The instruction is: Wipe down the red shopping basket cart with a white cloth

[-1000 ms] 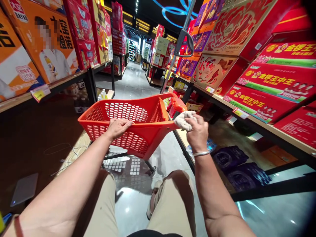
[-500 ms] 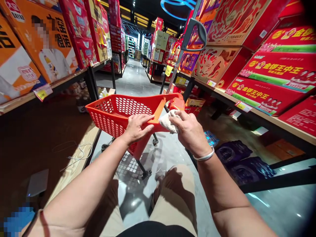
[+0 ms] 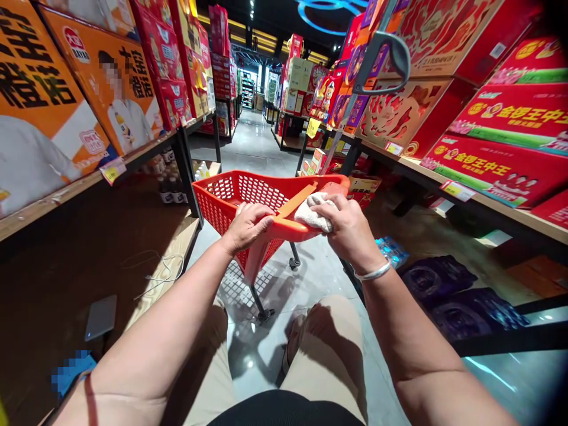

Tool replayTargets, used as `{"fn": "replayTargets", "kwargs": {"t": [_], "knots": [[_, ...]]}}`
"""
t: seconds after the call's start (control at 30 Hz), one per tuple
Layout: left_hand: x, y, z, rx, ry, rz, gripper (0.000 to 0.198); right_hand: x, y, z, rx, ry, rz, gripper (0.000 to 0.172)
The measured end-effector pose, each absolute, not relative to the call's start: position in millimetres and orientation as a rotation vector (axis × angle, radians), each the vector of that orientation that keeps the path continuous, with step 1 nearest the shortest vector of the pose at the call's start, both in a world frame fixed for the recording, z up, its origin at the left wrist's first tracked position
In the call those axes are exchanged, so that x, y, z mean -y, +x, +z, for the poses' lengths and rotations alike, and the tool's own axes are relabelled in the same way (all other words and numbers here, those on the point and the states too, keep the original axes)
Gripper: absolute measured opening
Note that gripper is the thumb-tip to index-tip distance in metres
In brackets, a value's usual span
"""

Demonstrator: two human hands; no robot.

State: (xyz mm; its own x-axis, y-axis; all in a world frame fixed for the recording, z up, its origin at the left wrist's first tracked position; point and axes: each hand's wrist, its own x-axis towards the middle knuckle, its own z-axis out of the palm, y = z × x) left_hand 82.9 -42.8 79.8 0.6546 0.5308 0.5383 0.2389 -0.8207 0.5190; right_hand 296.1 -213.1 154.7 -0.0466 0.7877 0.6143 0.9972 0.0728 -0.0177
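Observation:
An orange plastic shopping basket (image 3: pixel 231 198) on wheels stands in the aisle in front of me, its grey pull handle (image 3: pixel 382 59) raised at the upper right. My left hand (image 3: pixel 246 226) grips the basket's near rim, fingers curled over the edge. My right hand (image 3: pixel 350 231) is closed on a whitish cloth (image 3: pixel 313 216) and presses it against the rim at the basket's near right corner. A silver bangle sits on my right wrist. My knees in beige trousers show below.
Shelves line both sides: orange boxes (image 3: pixel 66 112) on the left, red gift boxes (image 3: pixel 501 160) on the right. Dark shrink-wrapped packs (image 3: pixel 444 290) lie on the floor under the right shelf. The glossy tiled aisle (image 3: pixel 252 148) runs on ahead. A cable and a flat grey device (image 3: pixel 101 316) lie on the low left shelf.
The basket has swung round and come closer. My left hand slid from its side wall to the near rim. My right hand moved the cloth left along the rim.

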Motion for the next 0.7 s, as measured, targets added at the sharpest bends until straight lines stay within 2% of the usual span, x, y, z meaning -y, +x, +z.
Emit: {"fn": "replayTargets", "kwargs": {"t": [0.17,0.3,0.43,0.53,0.7], "knots": [[36.8,71.9,82.9,-0.595,2.462,0.958,0.063,228.7,262.9,156.3,2.063,-1.510,-0.594,0.045],[32.9,67.3,83.8,-0.568,2.468,0.915,0.066,221.5,281.0,160.3,2.158,-1.401,-0.534,0.037],[31.2,67.5,80.1,-0.578,2.474,0.934,0.068,200.4,336.2,165.0,2.005,-1.619,-0.531,0.027],[31.6,69.6,76.5,-0.578,2.477,0.943,0.065,182.0,375.1,165.4,1.843,-1.777,-0.496,0.030],[33.2,72.0,71.2,-0.650,2.443,0.977,0.056,173.2,375.5,177.0,1.896,-1.696,-0.235,0.026]]}}
